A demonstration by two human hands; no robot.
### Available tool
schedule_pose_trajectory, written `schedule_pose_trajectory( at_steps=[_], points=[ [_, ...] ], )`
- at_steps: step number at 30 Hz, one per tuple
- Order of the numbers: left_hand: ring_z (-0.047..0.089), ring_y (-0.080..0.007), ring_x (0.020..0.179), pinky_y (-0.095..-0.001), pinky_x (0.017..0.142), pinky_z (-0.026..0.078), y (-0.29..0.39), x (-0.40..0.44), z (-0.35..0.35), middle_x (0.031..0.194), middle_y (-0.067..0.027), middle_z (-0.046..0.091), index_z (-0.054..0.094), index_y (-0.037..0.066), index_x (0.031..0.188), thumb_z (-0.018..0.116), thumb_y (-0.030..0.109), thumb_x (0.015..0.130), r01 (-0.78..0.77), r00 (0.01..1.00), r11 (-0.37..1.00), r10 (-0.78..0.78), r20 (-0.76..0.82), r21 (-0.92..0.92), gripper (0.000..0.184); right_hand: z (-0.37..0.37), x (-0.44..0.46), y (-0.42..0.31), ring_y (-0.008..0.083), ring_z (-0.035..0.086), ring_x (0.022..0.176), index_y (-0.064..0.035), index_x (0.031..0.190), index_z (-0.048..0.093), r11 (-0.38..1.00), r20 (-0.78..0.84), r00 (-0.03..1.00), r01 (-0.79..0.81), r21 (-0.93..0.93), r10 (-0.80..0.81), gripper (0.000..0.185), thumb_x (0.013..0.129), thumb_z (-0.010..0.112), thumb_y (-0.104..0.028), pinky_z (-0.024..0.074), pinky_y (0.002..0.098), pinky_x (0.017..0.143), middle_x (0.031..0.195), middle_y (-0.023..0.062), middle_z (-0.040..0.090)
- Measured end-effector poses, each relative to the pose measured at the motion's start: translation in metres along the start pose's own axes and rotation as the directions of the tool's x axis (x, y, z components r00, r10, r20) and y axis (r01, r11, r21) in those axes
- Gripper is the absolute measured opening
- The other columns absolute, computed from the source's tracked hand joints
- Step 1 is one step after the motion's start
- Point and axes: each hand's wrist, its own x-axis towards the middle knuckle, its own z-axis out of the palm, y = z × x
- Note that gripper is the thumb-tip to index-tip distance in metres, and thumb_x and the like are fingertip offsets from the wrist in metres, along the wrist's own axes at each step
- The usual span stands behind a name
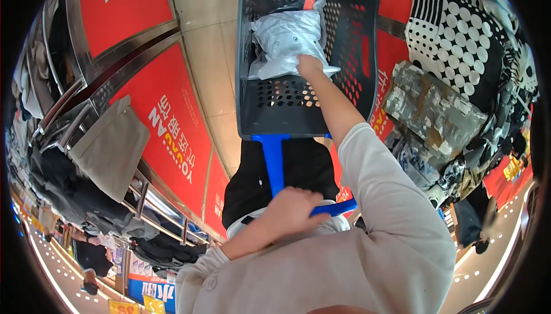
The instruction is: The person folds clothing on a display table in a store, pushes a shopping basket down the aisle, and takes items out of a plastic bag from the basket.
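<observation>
A dark grey perforated shopping basket [281,120] with a blue pull handle [274,162] is in front of me. Inside it lies a pale garment in a clear plastic bag [287,33], with a small red-orange tag [309,2] at its upper edge. My right hand [310,66] reaches into the basket and is closed on the bag's near edge; its fingertips are partly hidden. Close to my body, my left hand [293,208] is wrapped over the blue handle's grip, slightly blurred.
Clothes racks line the left, where a grey-brown folded garment [112,147] hangs over a rail. Red signboards [172,136] run along their bases. Dotted black-and-white fabric [459,44] and camouflage clothes [433,113] hang at right. Other people [92,256] are in the distance.
</observation>
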Motion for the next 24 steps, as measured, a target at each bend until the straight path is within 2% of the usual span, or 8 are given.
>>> schedule_pose_trajectory(
  at_steps=[2,6,10,15,17,19,21,24],
  points=[
    [0.066,-0.032,0.073,-0.0435,0.071,0.051,-0.01,0.016,-0.02,0.076,-0.0138,0.065,0.067,0.004,0.096,0.072,0.026,0.081,0.002,0.976,0.989,-0.034,-0.216,-0.148,0.027,0.001,-0.026,0.001,0.0314,0.065,0.108,-0.011,0.115,0.068,0.999,0.027,0.999,0.019,0.05,-0.02,0.035,0.085,0.062,-0.029,0.0514,0.0445,0.09,0.112,0.0145,0.07],
    [0.065,-0.0343,0.086,-0.0442,0.079,0.051,-0.056,0.056,-0.045,0.092,-0.0168,0.067,0.066,0.001,0.101,0.068,0.012,0.083,0.172,0.843,0.974,-0.068,-0.533,0.147,0.022,-0.008,-0.083,0.002,0.0348,0.068,0.094,-0.0084,0.096,0.073,0.98,-0.043,0.991,0.13,0.149,-0.125,0.031,0.08,0.065,-0.033,0.0531,0.0469,0.083,0.096,0.018,0.072],
    [0.048,-0.0359,0.125,-0.0471,0.101,0.042,-0.093,0.085,-0.056,0.133,-0.0179,0.051,0.045,0.007,0.14,0.074,0.018,0.076,0.427,0.83,0.703,-0.055,-0.555,0.568,0.071,-0.052,-0.161,-0.005,0.037,0.068,0.084,-0.0061,0.087,0.07,0.945,-0.223,0.939,0.297,0.138,-0.263,0.024,0.077,0.066,-0.028,0.0536,0.0485,0.075,0.085,0.0177,0.071],
    [0.04,-0.0384,0.136,-0.0446,0.109,0.038,-0.116,0.082,-0.064,0.144,-0.0216,0.044,0.042,0.016,0.146,0.08,0.019,0.071,0.362,0.903,0.592,-0.032,-0.428,0.72,0.084,-0.133,-0.257,0.0,0.0381,0.066,0.077,-0.0062,0.078,0.065,0.799,-0.436,0.763,0.583,0.145,-0.477,0.018,0.074,0.068,-0.023,0.0525,0.0483,0.07,0.079,0.0159,0.068],
    [0.042,-0.0361,0.137,-0.0435,0.112,0.037,-0.138,0.08,-0.067,0.148,-0.0216,0.043,0.042,0.017,0.148,0.078,0.019,0.071,0.244,0.941,0.817,-0.068,-0.332,0.523,0.084,-0.17,-0.299,0.002,0.0379,0.066,0.075,-0.0055,0.079,0.066,0.8,-0.436,0.767,0.579,0.157,-0.471,0.017,0.074,0.068,-0.022,0.051,0.0474,0.067,0.078,0.0157,0.068],
    [0.041,-0.035,0.139,-0.0414,0.114,0.035,-0.115,0.073,-0.074,0.151,-0.0212,0.041,0.039,0.016,0.151,0.08,0.021,0.072,0.237,0.92,0.888,-0.074,-0.385,0.394,0.089,-0.198,-0.34,0.003,0.0355,0.065,0.071,-0.0046,0.081,0.067,0.707,-0.391,0.828,0.552,0.441,-0.402,0.018,0.074,0.069,-0.021,0.0484,0.045,0.063,0.076,0.0166,0.065],
    [0.035,-0.0342,0.143,-0.0407,0.116,0.032,-0.087,0.061,-0.083,0.153,-0.0204,0.038,0.034,0.013,0.153,0.084,0.025,0.071,0.027,0.828,0.999,-0.003,-0.56,0.035,0.097,-0.22,-0.373,0.007,0.0231,0.063,0.064,-0.0028,0.082,0.067,0.643,-0.326,0.862,0.507,0.574,-0.389,0.016,0.078,0.07,-0.018,0.045,0.0376,0.06,0.07,0.011,0.065],
    [0.025,-0.0295,0.148,-0.0376,0.119,0.025,-0.045,0.049,-0.106,0.159,-0.0199,0.028,0.028,0.01,0.156,0.085,0.022,0.074,-0.042,0.902,0.984,-0.037,-0.429,-0.172,0.101,-0.289,-0.449,0.002,0.0056,0.052,0.068,0.0012,0.083,0.068,0.303,-0.175,0.804,0.402,0.864,-0.568,0.015,0.087,0.069,-0.013,0.0416,0.0259,0.062,0.074,-0.0016,0.064]
  ],
)
